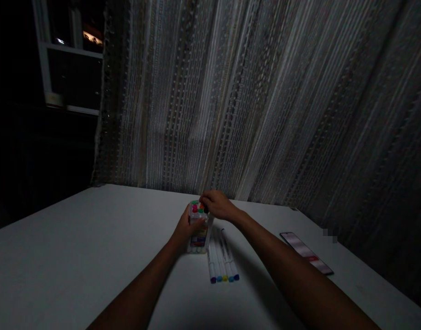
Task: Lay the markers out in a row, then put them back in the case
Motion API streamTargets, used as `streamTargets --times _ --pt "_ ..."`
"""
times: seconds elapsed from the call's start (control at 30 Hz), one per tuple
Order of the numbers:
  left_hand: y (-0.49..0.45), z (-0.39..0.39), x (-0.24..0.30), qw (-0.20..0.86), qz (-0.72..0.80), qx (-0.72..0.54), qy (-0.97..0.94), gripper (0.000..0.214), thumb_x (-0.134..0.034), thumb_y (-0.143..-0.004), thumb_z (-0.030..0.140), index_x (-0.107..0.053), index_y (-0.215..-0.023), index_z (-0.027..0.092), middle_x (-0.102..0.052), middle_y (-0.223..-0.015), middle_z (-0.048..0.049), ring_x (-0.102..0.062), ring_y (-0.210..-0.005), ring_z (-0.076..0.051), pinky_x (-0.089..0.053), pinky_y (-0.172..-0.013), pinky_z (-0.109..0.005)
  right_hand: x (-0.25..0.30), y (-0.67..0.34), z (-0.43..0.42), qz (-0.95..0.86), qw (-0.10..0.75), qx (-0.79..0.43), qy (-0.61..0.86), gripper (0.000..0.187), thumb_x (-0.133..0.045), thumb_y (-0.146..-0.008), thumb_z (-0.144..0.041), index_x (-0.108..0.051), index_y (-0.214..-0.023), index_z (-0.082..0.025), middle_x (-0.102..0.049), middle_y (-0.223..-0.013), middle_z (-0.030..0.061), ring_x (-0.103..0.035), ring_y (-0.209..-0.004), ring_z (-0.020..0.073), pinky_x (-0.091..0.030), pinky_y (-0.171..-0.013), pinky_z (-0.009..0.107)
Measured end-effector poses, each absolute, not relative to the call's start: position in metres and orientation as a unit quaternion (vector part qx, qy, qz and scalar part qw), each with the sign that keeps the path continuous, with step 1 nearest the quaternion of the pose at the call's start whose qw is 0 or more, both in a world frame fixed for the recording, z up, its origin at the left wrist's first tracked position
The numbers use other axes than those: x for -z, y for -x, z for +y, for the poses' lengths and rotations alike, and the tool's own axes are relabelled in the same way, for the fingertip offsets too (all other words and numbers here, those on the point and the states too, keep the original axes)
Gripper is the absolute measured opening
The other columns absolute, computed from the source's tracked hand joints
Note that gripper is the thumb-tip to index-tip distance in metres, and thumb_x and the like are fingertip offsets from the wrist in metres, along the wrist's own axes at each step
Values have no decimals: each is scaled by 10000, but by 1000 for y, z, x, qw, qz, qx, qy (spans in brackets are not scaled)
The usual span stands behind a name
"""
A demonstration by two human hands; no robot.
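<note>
A clear plastic case of markers (198, 239) stands upright on the white table, with red, pink, green, orange and dark cap ends showing at its top. My left hand (188, 225) is wrapped round the case from its left side, thumb across the front. At the case's top right, my right hand (215, 204) has its fingers bent down and pinched at an orange marker end (202, 206). Those fingertips are partly hidden in the dim light. Just right of the case, several white markers (222, 256) lie side by side, their blue, purple and yellow ends towards me.
A phone (306, 253) with a lit screen lies on the table (93, 247) to the right, beyond my right forearm. Behind the table's far edge hangs a patterned curtain (196, 91). A dark window (73, 68) is at the upper left.
</note>
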State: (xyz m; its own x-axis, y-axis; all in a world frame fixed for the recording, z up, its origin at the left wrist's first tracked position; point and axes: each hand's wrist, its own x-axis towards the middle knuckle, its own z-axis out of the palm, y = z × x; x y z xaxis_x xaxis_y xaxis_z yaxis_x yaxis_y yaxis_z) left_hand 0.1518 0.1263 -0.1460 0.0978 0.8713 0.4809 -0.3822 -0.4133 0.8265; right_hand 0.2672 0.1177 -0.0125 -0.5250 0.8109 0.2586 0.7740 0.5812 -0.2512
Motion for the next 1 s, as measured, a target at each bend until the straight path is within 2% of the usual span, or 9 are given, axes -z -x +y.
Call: streamTargets --times 0.23,0.43,0.6,0.83,1.0 --pt "-149 125 143 491 231 -640 -545 504 -752 -637 391 -520 -1029 177 -633 -860 -22 -604 -766 -167 -480 -680 -255 19 -266 123 -878 192 -105 425 238 -445 -827 -92 -682 -839 -108 -648 -770 37 -565 -694 121 -395 -645 205" --pt "-150 122 142 509 215 -636 -539 544 -733 -669 391 -487 -1113 195 -647 -935 -37 -626 -791 -171 -496 -685 -265 15 -268 127 -859 224 -141 438 262 -414 -829 -98 -670 -882 -122 -661 -786 30 -575 -650 113 -425 -668 222" --pt "-151 121 143 528 229 -628 -523 589 -745 -646 418 -479 -1119 190 -666 -951 -56 -647 -796 -198 -514 -691 -296 7 -279 130 -855 241 -116 445 213 -452 -808 -99 -662 -775 -112 -648 -721 31 -565 -637 115 -406 -622 211" --pt "-151 121 143 517 228 -631 -531 550 -734 -650 415 -487 -1086 189 -661 -933 -55 -647 -786 -196 -516 -683 -297 10 -287 127 -873 179 -103 442 179 -518 -758 -100 -680 -684 -108 -589 -586 -2 -520 -580 103 -345 -557 194" --pt "-150 122 142 519 226 -634 -527 541 -741 -637 424 -494 -1064 202 -653 -926 -38 -637 -784 -177 -504 -677 -280 15 -289 127 -888 161 -139 408 200 -512 -754 -96 -711 -776 -98 -616 -635 4 -523 -596 104 -345 -554 192"
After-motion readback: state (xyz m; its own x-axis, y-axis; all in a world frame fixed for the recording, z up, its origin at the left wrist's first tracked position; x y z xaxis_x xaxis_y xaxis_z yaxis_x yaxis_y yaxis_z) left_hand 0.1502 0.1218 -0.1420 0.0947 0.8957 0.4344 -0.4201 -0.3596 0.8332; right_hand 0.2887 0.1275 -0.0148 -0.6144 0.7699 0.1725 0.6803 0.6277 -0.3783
